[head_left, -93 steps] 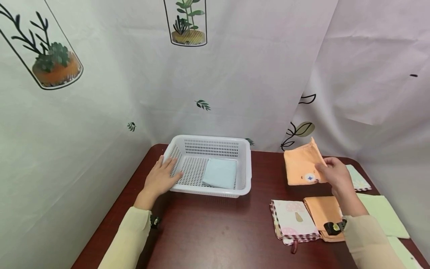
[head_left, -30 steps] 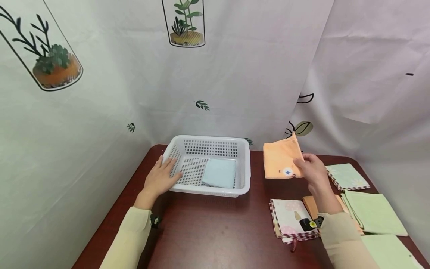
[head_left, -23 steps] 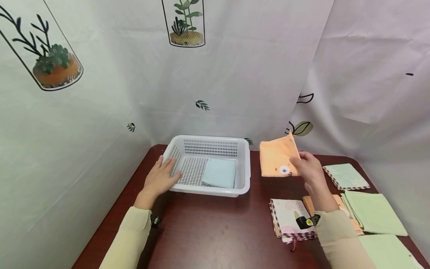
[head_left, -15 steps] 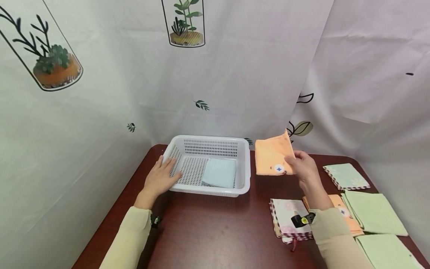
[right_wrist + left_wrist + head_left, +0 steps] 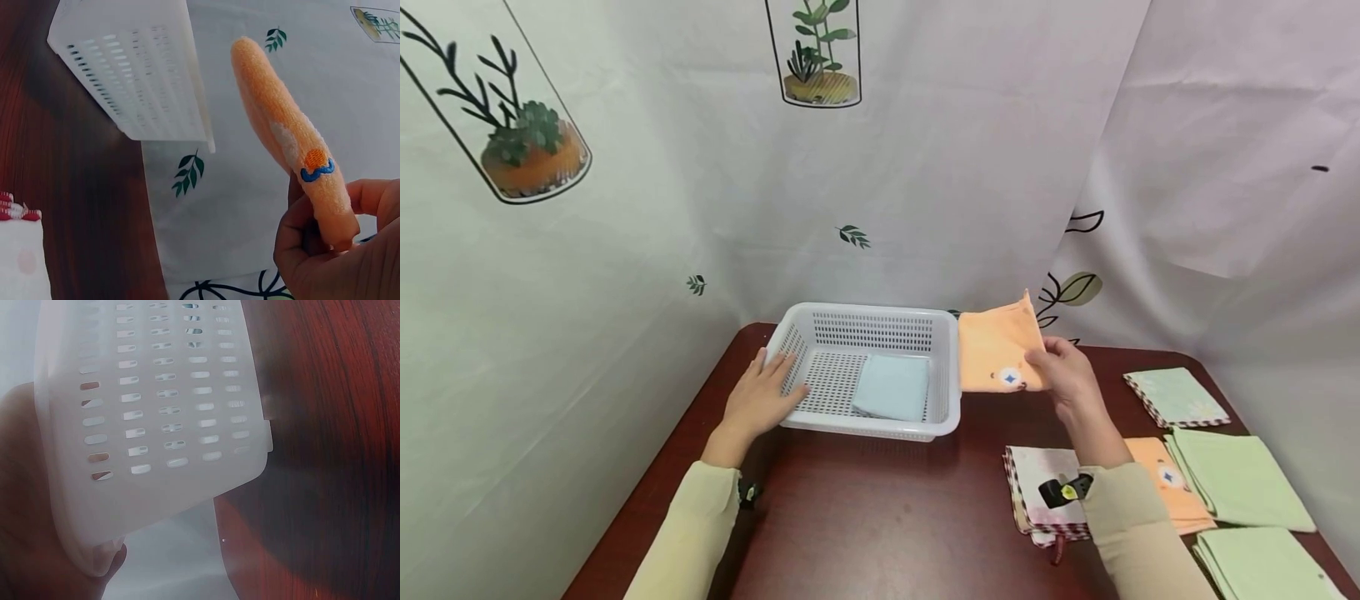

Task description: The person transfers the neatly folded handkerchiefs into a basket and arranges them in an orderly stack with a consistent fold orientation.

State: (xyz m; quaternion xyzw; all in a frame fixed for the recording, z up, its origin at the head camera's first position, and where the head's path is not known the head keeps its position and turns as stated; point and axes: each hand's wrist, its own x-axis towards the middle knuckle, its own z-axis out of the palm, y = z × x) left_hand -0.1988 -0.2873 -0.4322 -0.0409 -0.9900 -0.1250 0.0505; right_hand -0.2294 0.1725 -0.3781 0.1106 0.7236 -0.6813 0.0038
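Note:
My right hand (image 5: 1069, 379) pinches a folded orange towel (image 5: 996, 350) by its right edge, with an embroidered animal face low on it. The towel is held up in the air, its left edge right at the right rim of a white plastic basket (image 5: 951, 408). In the right wrist view, the towel (image 5: 275, 106) is seen edge-on between thumb and fingers, beside the basket wall (image 5: 125, 81). My left hand (image 5: 760, 396) rests over the basket's left rim, fingers spread and straight. A folded light blue towel (image 5: 891, 387) lies inside, on the right half of the basket floor.
To the right on the dark red table (image 5: 865, 517) lie folded towels: a white checked-edge one (image 5: 1037, 467), another orange one (image 5: 1165, 483), a pale green daisy one (image 5: 1176, 396) and two green ones, one behind (image 5: 1240, 475) and one nearer (image 5: 1270, 562). A printed curtain (image 5: 925, 192) hangs behind.
My right hand has carried the orange towel leftward from above the right-hand towels to the basket's right rim, uncovering more of the orange and green towels below. The left hand has stayed put.

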